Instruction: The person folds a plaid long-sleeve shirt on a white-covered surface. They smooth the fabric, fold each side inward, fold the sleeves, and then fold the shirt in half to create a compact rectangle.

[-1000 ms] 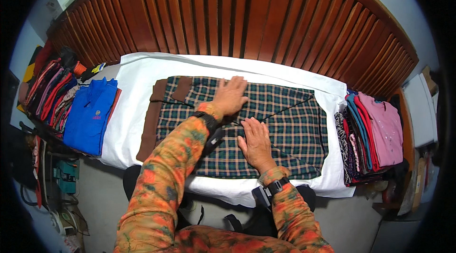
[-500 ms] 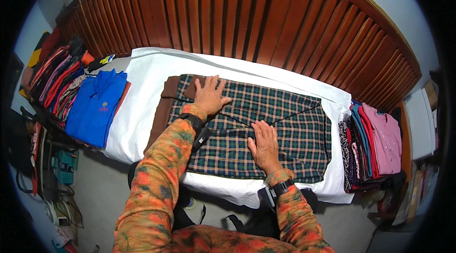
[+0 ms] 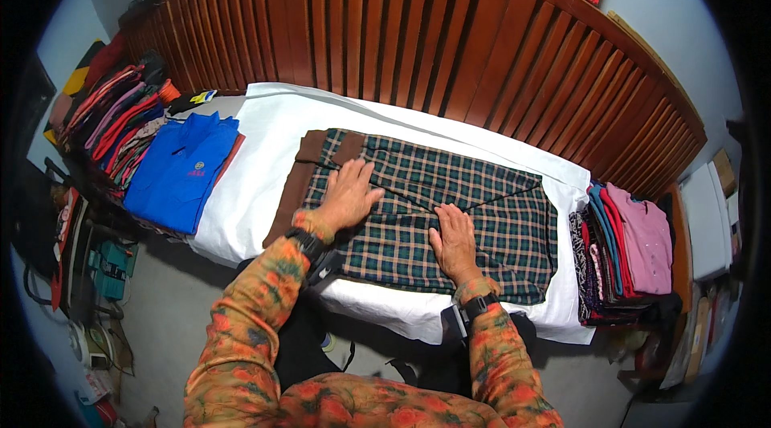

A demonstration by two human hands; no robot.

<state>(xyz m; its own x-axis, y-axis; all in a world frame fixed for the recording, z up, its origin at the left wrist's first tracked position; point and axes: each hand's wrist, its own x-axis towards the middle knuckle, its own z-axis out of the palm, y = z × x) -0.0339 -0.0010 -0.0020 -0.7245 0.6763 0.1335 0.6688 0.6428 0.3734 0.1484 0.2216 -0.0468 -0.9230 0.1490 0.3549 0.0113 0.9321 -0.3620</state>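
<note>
A green plaid garment point(image 3: 504, 223) with brown bands lies folded flat on a white cloth point(image 3: 229, 219). Brown fabric point(image 3: 287, 201) shows along its left side, and a small brown piece point(image 3: 348, 148) rests near its far left corner. My left hand point(image 3: 347, 193) lies palm down on the plaid near that brown piece, with fingers extended. Farther right, my right hand point(image 3: 456, 245) presses flat on the near half of the garment, its fingers also straight. A slanting fold line runs across the plaid to the right of my hands. Neither hand grips anything.
At the left end sit a folded blue collared shirt point(image 3: 178, 175) and a stack of folded clothes point(image 3: 116, 119). Another stack, topped by a pink garment point(image 3: 638, 239), stands at the right end. A slatted wooden backrest point(image 3: 401, 34) rises along the far side.
My left hand has slid toward me, away from the garment's far edge. My right hand stays at about the same spot on the plaid. The whole view has shifted slightly.
</note>
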